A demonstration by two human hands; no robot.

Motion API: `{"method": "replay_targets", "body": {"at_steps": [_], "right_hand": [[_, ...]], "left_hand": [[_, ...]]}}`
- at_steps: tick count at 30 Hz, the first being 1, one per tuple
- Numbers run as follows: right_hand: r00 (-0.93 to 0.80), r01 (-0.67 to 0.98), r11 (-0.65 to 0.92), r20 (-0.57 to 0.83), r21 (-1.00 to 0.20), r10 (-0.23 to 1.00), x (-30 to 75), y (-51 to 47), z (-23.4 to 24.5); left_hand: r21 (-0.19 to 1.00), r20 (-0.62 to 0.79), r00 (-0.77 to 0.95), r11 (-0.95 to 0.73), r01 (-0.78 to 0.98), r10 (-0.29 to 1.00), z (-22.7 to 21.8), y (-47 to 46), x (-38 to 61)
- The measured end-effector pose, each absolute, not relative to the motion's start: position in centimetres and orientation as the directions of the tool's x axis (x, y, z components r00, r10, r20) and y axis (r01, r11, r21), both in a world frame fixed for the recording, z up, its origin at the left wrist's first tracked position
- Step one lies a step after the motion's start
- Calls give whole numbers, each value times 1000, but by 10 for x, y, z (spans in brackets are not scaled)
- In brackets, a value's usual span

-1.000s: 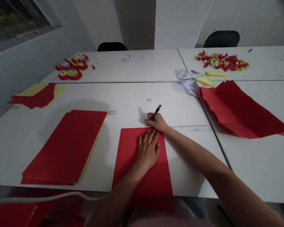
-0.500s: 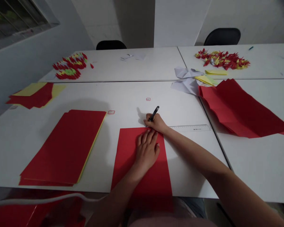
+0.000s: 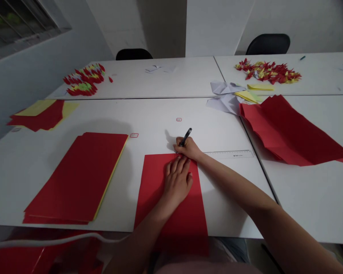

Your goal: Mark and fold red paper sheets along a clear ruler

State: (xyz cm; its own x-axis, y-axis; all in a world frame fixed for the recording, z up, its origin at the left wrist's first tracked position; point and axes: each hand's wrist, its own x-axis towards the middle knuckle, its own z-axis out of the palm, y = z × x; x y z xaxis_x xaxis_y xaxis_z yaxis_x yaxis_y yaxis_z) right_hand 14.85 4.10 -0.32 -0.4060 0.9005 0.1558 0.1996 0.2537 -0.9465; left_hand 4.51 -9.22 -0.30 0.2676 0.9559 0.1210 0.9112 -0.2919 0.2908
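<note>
A red sheet of paper [image 3: 156, 182] lies in front of me, hanging over the table's near edge. My left hand [image 3: 177, 180] rests flat on it, fingers stretched out toward the sheet's far edge. My right hand [image 3: 189, 148] is closed on a black pen [image 3: 185, 137], its tip down at the sheet's far right corner. A clear ruler [image 3: 231, 154] lies on the table just right of that hand.
A stack of red and yellow sheets [image 3: 80, 177] lies to the left. Creased red sheets [image 3: 288, 131] lie to the right, with white crumpled paper [image 3: 225, 99] behind. Piles of small folded pieces [image 3: 84, 80] [image 3: 268, 72] sit on the far tables. Two black chairs stand beyond.
The pen has tipped slightly more upright and the view has shifted a little; both hands stay in place on the red sheet.
</note>
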Motion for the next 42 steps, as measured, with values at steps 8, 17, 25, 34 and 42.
{"method": "replay_targets", "body": {"at_steps": [8, 17, 25, 34, 42], "right_hand": [[-184, -109, 17, 37, -994, 982, 163, 56, 3], [-388, 462, 496, 335, -735, 859, 263, -15, 9], [-490, 588, 598, 348, -545, 799, 281, -35, -15], [-565, 580, 654, 339, -486, 753, 268, -30, -13], [-686, 542, 737, 294, -404, 666, 239, -9, -2]], "left_hand": [[278, 137, 273, -301, 912, 952, -3, -91, 45], [276, 136, 292, -319, 907, 947, -4, -90, 43], [404, 211, 254, -321, 857, 944, 4, -93, 30], [326, 244, 156, -233, 916, 957, -3, -145, -42], [245, 167, 201, -238, 940, 965, -11, -149, 34]]}}
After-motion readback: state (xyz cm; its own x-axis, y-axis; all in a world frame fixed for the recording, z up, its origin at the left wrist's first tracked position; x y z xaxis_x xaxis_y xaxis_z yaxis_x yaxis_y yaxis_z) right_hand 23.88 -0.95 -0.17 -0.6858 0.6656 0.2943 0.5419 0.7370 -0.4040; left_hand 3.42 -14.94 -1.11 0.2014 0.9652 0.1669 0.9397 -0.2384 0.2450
